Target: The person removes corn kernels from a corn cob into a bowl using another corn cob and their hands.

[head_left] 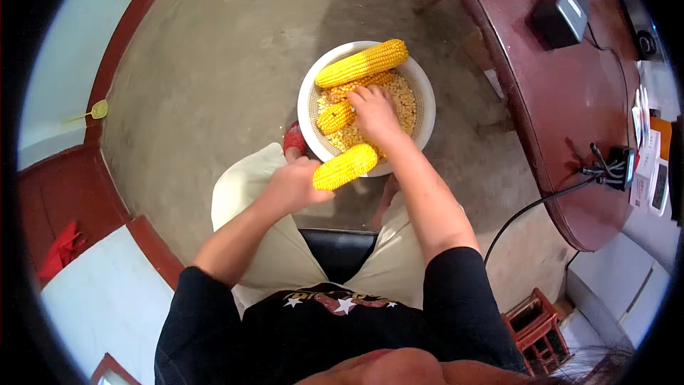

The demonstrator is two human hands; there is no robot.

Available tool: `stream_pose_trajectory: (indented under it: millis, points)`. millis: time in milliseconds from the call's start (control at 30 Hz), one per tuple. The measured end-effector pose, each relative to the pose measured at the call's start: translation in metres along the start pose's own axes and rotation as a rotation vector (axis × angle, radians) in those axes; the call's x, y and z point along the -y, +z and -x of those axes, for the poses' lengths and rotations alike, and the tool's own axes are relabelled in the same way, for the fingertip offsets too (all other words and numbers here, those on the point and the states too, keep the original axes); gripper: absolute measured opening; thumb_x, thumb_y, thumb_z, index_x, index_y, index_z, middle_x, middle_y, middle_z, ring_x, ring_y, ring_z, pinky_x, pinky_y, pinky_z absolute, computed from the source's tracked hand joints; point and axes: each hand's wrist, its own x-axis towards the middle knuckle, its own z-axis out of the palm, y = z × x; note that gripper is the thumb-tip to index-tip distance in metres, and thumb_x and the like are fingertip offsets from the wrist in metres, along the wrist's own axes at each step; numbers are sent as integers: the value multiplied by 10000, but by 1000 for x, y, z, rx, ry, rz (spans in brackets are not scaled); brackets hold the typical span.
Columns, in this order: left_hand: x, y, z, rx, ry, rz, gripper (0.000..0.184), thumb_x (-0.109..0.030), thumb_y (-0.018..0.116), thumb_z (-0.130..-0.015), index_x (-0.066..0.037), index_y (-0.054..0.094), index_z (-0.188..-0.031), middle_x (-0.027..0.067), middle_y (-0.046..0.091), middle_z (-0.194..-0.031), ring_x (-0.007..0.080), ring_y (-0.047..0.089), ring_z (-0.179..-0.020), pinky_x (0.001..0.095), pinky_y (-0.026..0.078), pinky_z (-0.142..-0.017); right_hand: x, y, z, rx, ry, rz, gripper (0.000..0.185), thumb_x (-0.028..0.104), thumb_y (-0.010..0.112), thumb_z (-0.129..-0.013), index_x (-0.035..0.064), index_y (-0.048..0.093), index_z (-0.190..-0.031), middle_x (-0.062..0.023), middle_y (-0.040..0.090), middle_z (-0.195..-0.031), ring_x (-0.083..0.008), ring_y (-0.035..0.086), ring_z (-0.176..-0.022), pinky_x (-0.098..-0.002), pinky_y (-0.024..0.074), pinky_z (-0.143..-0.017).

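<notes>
My left hand (294,184) is wrapped round the lower end of a yellow corn cob (345,167), held over the near rim of a white basket (307,108). Inside the basket, my right hand (373,110) reaches down among the cobs, its fingers bent and apart near a short cob (335,117); its fingertips touch or lie just over the corn. A long full cob (362,63) rests across the far side of the basket, with another cob partly hidden below it. Loose kernels (406,103) cover the basket's bottom.
The basket stands on a grey floor (214,50) in front of my knees. A dark red table (527,85) on the right bears a black box (561,14), cables and papers. A small wooden stool (538,331) is at the lower right, a yellow fly swatter (99,109) at the left.
</notes>
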Motion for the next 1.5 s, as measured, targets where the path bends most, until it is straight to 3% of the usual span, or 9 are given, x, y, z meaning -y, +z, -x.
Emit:
stream_pose_trajectory:
  millis: [267, 500, 633, 733, 933, 1233, 1367, 1433, 1500]
  points:
    - [40, 4, 13, 101, -358, 495, 471, -365, 717, -672, -49, 607, -1003, 128, 640, -877, 241, 623, -791, 348, 475, -717, 4, -8, 9, 147, 184, 228, 427, 127, 685, -675, 114, 563, -1085, -119, 495, -1137, -311, 410, -1151, -486, 312, -973]
    - [49, -10, -31, -37, -443, 465, 479, -339, 690, -694, -21, 583, -1035, 115, 628, -787, 220, 639, -842, 348, 476, -713, 0, -45, 21, 151, 328, -112, 446, 161, 704, -647, 44, 583, -1060, -166, 579, -1086, -306, 547, -1046, -369, 425, -917]
    - [36, -25, -42, 31, -465, 587, 471, -296, 683, -682, 8, 576, -1025, 164, 633, -805, 292, 635, -766, 397, 490, -679, -16, -62, 39, 48, 497, -324, 529, 210, 689, -659, -17, 567, -1121, -214, 608, -1072, -316, 599, -989, -367, 462, -861]
    - [56, -14, -55, 24, -348, 345, 444, -265, 699, -664, -30, 585, -1023, 155, 617, -889, 289, 620, -817, 408, 489, -707, -25, -58, 55, -168, 787, -692, 490, 234, 680, -726, -47, 554, -1108, -142, 631, -950, -186, 612, -855, -310, 498, -673]
    - [36, -33, -63, -180, -198, -232, 405, -198, 688, -644, -120, 608, -1034, 123, 519, -985, 306, 519, -974, 441, 418, -857, -15, -53, 74, -302, 969, -1611, 371, 260, 595, -859, 39, 518, -1147, -85, 606, -973, -200, 595, -757, -315, 504, -588]
    - [32, -23, -96, -494, -15, -592, 479, -149, 701, -680, -114, 565, -1138, 111, 517, -1117, 294, 441, -1136, 518, 320, -953, 3, -43, 71, -247, 1047, -2042, 310, 296, 501, -925, 41, 488, -1099, -110, 581, -921, -220, 577, -698, -328, 485, -561]
    - [2, -27, -92, -422, 162, -3, 478, -188, 661, -775, -46, 500, -1203, 114, 510, -1197, 291, 463, -1138, 418, 375, -947, 8, -44, 68, -146, 951, -2133, 292, 282, 467, -939, 48, 480, -1113, -104, 587, -932, -217, 589, -707, -319, 491, -559]
    - [-10, -10, -99, -81, -74, 937, 461, -240, 605, -855, -47, 448, -1243, 85, 529, -1159, 212, 492, -1096, 368, 399, -915, 12, -40, 69, -19, 890, -2113, 319, 273, 479, -931, 63, 464, -1172, -89, 595, -966, -215, 602, -744, -317, 514, -613]
    - [-24, -6, -102, 77, -156, 1408, 478, -256, 575, -887, -51, 395, -1280, 54, 527, -1137, 152, 493, -1057, 313, 400, -905, 26, -39, 65, 60, 813, -1917, 378, 244, 522, -909, 56, 439, -1226, -93, 593, -1023, -211, 602, -826, -329, 520, -686]
